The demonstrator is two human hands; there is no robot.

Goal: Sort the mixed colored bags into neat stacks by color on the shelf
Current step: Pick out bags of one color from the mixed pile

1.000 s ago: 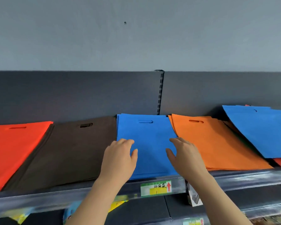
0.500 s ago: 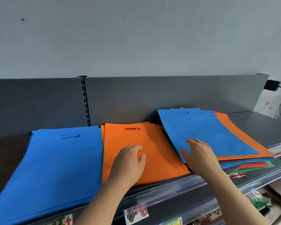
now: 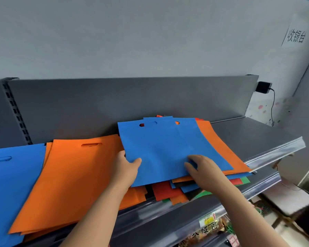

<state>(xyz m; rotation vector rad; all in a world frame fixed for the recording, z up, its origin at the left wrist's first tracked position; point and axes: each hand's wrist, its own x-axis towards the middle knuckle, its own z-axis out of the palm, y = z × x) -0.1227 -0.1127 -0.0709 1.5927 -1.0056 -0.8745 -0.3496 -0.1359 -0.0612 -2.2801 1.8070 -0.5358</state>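
A blue bag (image 3: 166, 148) lies on top of the mixed pile (image 3: 182, 189) of orange, red, green and blue bags at the right of the shelf. My left hand (image 3: 127, 168) pinches the blue bag's left lower edge, thumb on top. My right hand (image 3: 203, 168) grips its lower edge near the right, fingers curled onto the fabric. Left of the pile sits a neat orange stack (image 3: 73, 175), and a blue stack (image 3: 9, 184) is at the far left.
The grey shelf (image 3: 248, 138) is bare to the right of the pile, ending at a clear front rail (image 3: 275, 154). A dark back panel (image 3: 114, 104) rises behind. A lower shelf with packaged goods (image 3: 209, 227) sits below. A black adapter (image 3: 262, 87) hangs on the wall.
The view swung right from the sorted stacks to the mixed pile. Both hands moved from resting on the stacks to taking hold of the top blue bag's lower edge.
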